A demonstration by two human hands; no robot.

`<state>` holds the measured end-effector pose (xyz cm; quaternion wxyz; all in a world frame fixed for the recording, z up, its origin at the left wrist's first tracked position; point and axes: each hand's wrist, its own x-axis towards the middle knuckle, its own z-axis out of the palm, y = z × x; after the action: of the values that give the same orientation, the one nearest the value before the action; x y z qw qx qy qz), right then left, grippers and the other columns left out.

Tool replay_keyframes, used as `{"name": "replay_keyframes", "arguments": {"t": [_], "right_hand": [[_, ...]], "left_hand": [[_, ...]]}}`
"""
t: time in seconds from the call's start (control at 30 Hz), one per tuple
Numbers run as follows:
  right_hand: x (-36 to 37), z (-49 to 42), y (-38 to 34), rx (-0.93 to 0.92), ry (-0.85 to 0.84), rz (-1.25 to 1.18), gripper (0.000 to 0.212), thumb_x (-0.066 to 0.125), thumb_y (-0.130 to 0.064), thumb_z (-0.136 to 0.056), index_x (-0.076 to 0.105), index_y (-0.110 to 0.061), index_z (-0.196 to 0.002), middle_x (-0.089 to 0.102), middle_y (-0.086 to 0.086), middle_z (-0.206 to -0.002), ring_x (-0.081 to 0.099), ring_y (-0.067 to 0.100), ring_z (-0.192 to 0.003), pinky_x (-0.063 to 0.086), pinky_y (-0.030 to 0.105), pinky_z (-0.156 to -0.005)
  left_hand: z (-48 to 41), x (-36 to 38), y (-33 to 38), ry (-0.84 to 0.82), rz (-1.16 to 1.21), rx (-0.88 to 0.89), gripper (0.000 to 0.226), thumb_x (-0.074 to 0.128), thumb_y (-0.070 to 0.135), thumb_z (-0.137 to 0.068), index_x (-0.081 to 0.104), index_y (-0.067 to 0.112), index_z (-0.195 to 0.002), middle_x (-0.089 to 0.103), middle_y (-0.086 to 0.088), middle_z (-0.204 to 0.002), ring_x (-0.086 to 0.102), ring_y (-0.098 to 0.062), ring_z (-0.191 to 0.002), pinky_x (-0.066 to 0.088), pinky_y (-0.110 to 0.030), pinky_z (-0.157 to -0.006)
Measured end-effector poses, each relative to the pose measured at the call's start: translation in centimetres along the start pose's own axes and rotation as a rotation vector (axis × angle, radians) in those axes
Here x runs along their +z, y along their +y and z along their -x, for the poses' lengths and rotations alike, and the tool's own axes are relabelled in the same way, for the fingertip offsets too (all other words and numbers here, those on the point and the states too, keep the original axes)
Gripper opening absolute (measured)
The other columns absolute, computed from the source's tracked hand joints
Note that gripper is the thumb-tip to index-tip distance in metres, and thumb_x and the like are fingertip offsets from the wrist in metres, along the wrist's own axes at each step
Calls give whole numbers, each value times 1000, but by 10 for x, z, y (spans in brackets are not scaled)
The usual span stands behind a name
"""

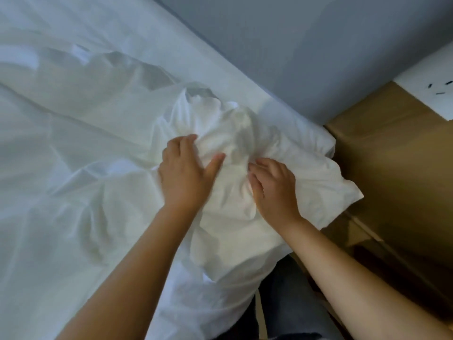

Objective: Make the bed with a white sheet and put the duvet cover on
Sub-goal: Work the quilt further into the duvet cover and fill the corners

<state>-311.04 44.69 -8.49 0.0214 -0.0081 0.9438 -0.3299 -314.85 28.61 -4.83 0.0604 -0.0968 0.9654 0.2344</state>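
Observation:
A bunched white duvet cover with the duvet inside (232, 136) lies crumpled at the bed's right corner, one pointed corner (348, 192) hanging past the edge. My left hand (186, 175) lies flat on the bunched fabric, fingers spread and fairly straight. Just to its right, my right hand (272, 187) presses on the same bundle with its fingers curled into the cloth, pinching a fold. The white sheet (61, 168) covers the mattress to the left, wrinkled.
A grey-blue wall (318, 45) runs along the bed's far side. A brown cardboard box (397, 155) stands right against the bed's corner, with white paper (431, 82) on it. Dark floor (289, 303) shows between bed and box.

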Motion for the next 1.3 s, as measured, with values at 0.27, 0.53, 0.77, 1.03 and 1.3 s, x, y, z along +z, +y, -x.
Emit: {"name": "replay_keyframes", "arguments": {"t": [0.27, 0.53, 0.77, 1.03, 1.3], "right_hand": [[5, -6, -49, 1, 13, -65, 52, 58, -39, -83, 57, -1, -118, 59, 16, -112, 51, 29, -104, 40, 43, -90], [16, -13, -51, 130, -132, 196, 42, 62, -37, -88, 60, -7, -117, 55, 13, -121, 47, 31, -115, 31, 41, -98], [13, -43, -82, 13, 139, -180, 53, 60, -37, -79, 55, -1, -117, 52, 16, -117, 49, 31, -108, 41, 41, -92], [38, -80, -77, 194, -154, 167, 125, 65, -79, -53, 5, -27, -149, 25, 9, -149, 25, 28, -137, 23, 49, -108], [38, -85, -74, 287, -219, 205, 103, 65, -76, -56, 28, -14, -129, 64, 5, -109, 59, 31, -102, 37, 37, -86]], "left_hand": [[-29, -43, -18, 337, 393, -37, 36, 43, 21, -97, 36, 17, -62, 35, 9, -61, 35, -6, -58, 28, -16, -58], [-54, -47, -65, 204, 245, -287, 33, 36, 27, -101, 41, 9, -73, 47, -8, -76, 42, -21, -73, 22, -27, -61], [-27, -15, -67, -122, 42, -108, 47, 51, 45, -91, 52, 13, -125, 50, -18, -123, 46, -35, -114, 35, -40, -93], [-41, -28, -96, -368, -21, -240, 83, 38, 82, -73, 41, 12, -117, 60, -6, -103, 57, -31, -97, 38, -39, -75], [-59, -81, -124, 108, 303, -122, 33, 55, 34, -75, 38, 16, -52, 38, 4, -49, 43, -21, -56, 28, -31, -51]]}}
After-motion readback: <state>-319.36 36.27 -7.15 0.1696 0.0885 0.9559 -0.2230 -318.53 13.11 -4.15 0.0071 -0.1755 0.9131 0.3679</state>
